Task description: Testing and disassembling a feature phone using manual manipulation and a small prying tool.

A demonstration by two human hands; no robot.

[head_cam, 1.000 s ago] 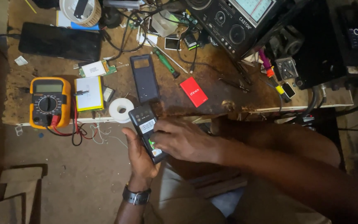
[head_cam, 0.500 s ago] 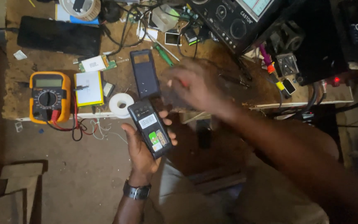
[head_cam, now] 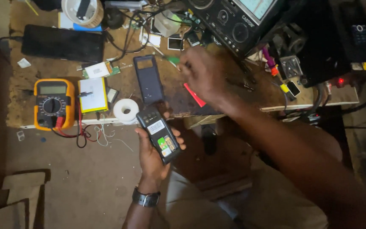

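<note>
A: Left hand [head_cam: 153, 154] sits below the table [head_cam: 18, 114] edge, palm up, fingers wrapped round an opened phone [head_cam: 158, 134]. Its back is off; labels and a small green patch show inside.

B: How does the phone lie?

A: Long axis runs from upper left to lower right, top end up toward the table edge, lower end over the palm. It's off the table, held above the floor.

B: And the right hand [head_cam: 204, 76]?

A: Up over the table, well apart from the phone, above and to the right of it. Fingers curled down over the clutter near a red card [head_cam: 195, 95]. Whether they pinch anything I can't tell; the back of the hand hides the fingertips.

B: What lies between the two hands?

A: The dark back cover [head_cam: 148, 79], flat on the table, long axis nearly upright in the head view, its lower end near the phone's top. The right hand is just beside its upper right corner; the left hand is nearer its lower end.

B: Further left?

A: A white tape roll [head_cam: 126, 110] at the table edge, a flat battery [head_cam: 92, 94], then a yellow multimeter [head_cam: 54, 103].
</note>
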